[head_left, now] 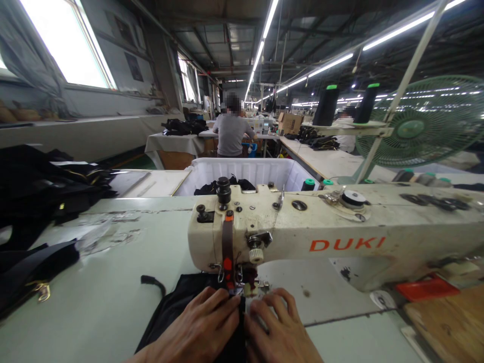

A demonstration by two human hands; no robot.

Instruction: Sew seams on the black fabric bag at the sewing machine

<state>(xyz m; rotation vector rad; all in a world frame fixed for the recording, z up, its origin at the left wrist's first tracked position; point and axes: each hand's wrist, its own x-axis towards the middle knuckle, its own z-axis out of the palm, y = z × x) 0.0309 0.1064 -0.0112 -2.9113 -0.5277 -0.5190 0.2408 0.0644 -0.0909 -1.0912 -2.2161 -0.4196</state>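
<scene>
Workshop lit by strip lights (260, 48); person in a grey top (232, 135) ahead, back turned. Green fan (412, 128) at right, near two dark thread cones (325, 107). White bin (274, 171) beyond the table, dark items inside. Pale green table (98, 282), scuffed toward its far side; dark pile (22, 186) at left. Sewing machine (287, 242), marked DUKI, reaches in from the right. Black fabric (166, 312) lies on the table, far end at the needle area. Left hand (204, 322) rests over it, fingers bent and close together, tips just short of the presser area. Right hand (282, 327) at the fabric's right edge, fingers curled. Cannot tell whether either hand pinches the cloth.
</scene>
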